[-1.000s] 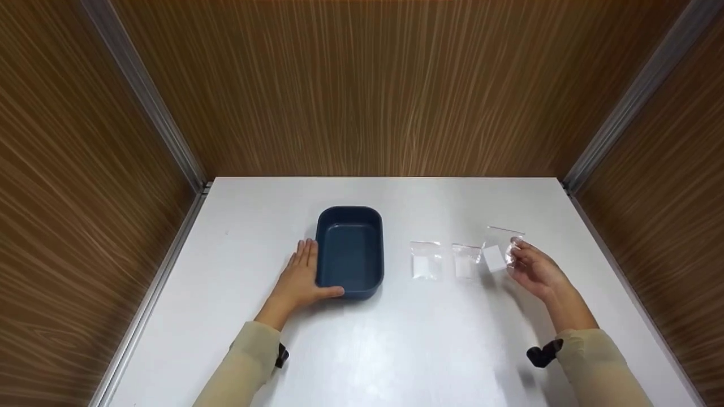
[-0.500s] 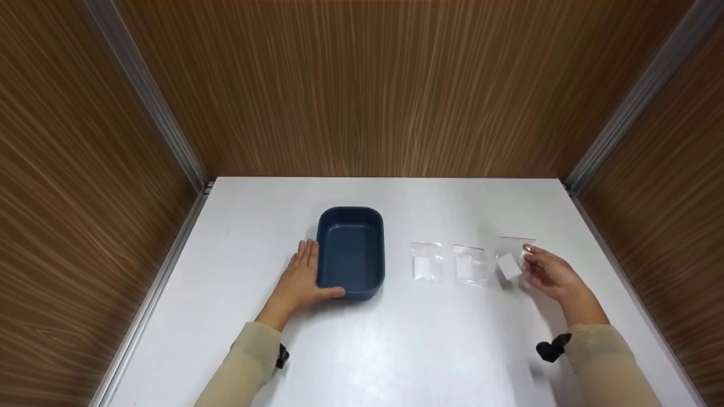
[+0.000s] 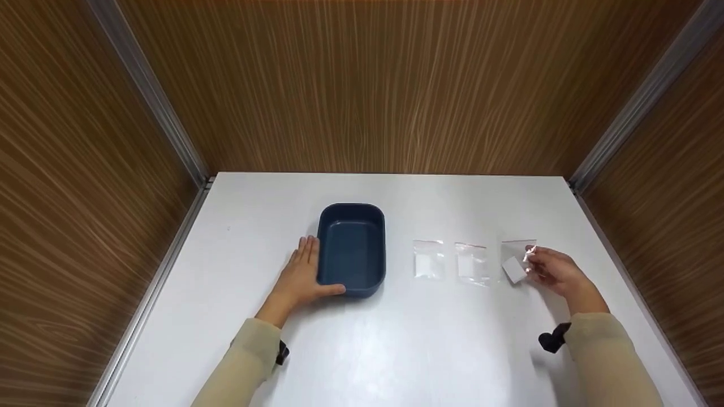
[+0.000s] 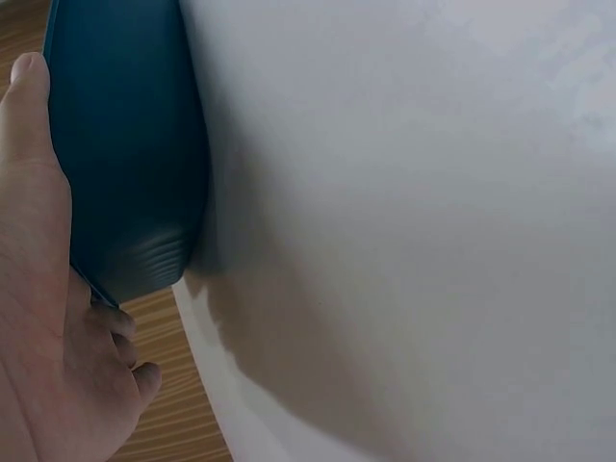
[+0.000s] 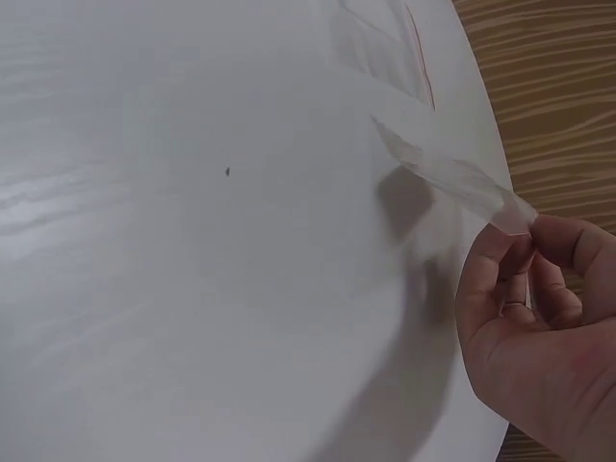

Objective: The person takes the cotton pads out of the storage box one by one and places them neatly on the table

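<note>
A dark blue rectangular tray (image 3: pixel 351 249) stands empty on the white table (image 3: pixel 396 350). My left hand (image 3: pixel 301 277) lies flat against its left side with the thumb along its near wall; in the left wrist view the tray (image 4: pixel 125 144) fills the upper left beside the left hand (image 4: pixel 43 318). Three small clear bags with white inserts lie in a row to the right: the left bag (image 3: pixel 428 258), the middle bag (image 3: pixel 472 263) and the right bag (image 3: pixel 515 264). My right hand (image 3: pixel 551 271) pinches the right bag's edge; the right wrist view shows the bag (image 5: pixel 452 178) tilted up off the table in the right hand (image 5: pixel 529 298).
Wood-grain walls (image 3: pixel 362 85) close in the table on the left, back and right, with metal corner strips (image 3: pixel 147 96). Black wrist straps (image 3: pixel 553 339) sit on both beige sleeves. Bare table surface lies in front of the tray and bags.
My right hand has carried the third bag down and to the right, from above the table to a spot beside the middle bag. The left hand and tray stayed still.
</note>
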Tool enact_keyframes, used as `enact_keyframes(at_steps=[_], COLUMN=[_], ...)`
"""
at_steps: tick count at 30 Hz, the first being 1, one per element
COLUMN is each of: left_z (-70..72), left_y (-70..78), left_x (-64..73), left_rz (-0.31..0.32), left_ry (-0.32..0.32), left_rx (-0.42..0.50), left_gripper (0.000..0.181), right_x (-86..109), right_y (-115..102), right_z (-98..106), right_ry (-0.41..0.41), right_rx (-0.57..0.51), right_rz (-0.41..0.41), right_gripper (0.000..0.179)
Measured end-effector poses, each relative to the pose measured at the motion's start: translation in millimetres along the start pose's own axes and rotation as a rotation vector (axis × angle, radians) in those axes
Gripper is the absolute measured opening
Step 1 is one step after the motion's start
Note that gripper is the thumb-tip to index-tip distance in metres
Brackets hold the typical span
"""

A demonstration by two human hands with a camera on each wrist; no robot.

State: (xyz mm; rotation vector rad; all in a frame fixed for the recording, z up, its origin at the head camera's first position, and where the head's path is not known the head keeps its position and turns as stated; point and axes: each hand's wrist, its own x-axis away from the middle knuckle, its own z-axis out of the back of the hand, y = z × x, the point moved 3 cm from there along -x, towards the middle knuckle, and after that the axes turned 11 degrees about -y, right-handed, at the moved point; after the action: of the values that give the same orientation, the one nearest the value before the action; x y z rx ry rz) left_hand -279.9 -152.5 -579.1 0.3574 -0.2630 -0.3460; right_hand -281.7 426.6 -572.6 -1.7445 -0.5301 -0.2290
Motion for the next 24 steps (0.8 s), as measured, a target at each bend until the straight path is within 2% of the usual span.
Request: enact_keyframes(at_steps=[7,12,15,20,24], left_z=[-4.4,-1.9,2.5,10.2,8.0], left_y=[2.5,0.7,-2.2,-7.5,-9.3], left_x=[-1.6,-1.4,-2.7,-8.4,-10.7], left_rz=[0.015,0.014,0.020,0.022,0.034], left_ry=[-0.010,-0.020,-0.024,-0.004,-0.050], left_rx=[-0.012,-0.014,-0.019,-0.009,0.067], left_gripper=[0.146,0.147,0.146,0.142,0.139], right_x=[-0.9,-4.7,-6.7,-6.7,2.7], right_y=[0.6,2.3,3.0,-1.3,-8.3], right_z=[4.3,0.1,-4.7,-15.3,-26.0], right_ry=[0.133,0.288,0.357,0.410,0.404], right_rx=[0.217,0.419,0.531,0.737,0.863], right_rz=[-0.027,-0.011,-0.014,0.033,0.129], right_gripper=[0.015,0.049,0.054,0.049,0.044])
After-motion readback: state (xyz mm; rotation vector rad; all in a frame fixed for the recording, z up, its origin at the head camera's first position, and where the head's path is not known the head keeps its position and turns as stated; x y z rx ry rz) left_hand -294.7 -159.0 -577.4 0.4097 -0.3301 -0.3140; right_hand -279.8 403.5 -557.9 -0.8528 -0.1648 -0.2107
